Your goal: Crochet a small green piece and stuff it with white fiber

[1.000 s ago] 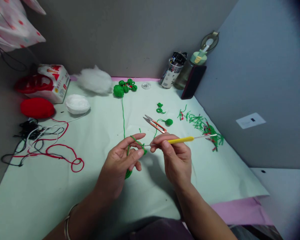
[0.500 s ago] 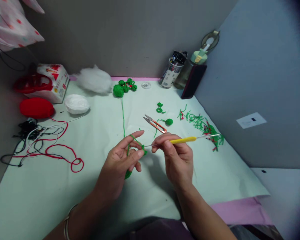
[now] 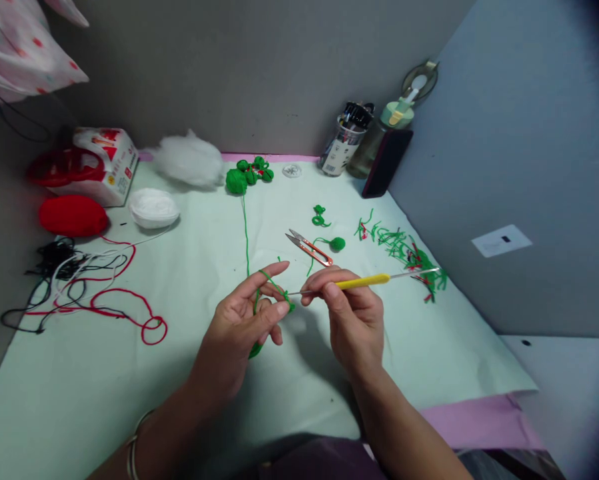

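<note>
Between thumb and fingers, my left hand (image 3: pixel 246 317) pinches a small green crochet piece (image 3: pixel 290 305). Green yarn (image 3: pixel 246 233) loops over its raised index finger and runs back to a green yarn ball (image 3: pixel 236 181). My right hand (image 3: pixel 356 317) grips a crochet hook (image 3: pixel 363 281) by its yellow handle. The hook's thin metal tip points left and meets the green piece; whether it sits inside a stitch is too small to tell. Beyond the hands lie orange-handled thread snips (image 3: pixel 310 249) with blades apart, and a small green crocheted ball (image 3: pixel 337 244) with a yarn tail.
Yarn scraps (image 3: pixel 404 250) lie on the right. At the back stand a pen cup (image 3: pixel 340 150), a bottle (image 3: pixel 372 147), a phone (image 3: pixel 386 163) and white stuffing (image 3: pixel 192 160). On the left are red yarn (image 3: pixel 73 215), white yarn (image 3: pixel 154 208) and tangled strands (image 3: pixel 99 293).
My right hand and the crochet hook have shifted very slightly left. The green piece at my left fingertips has moved a little; the things on the table stay put.
</note>
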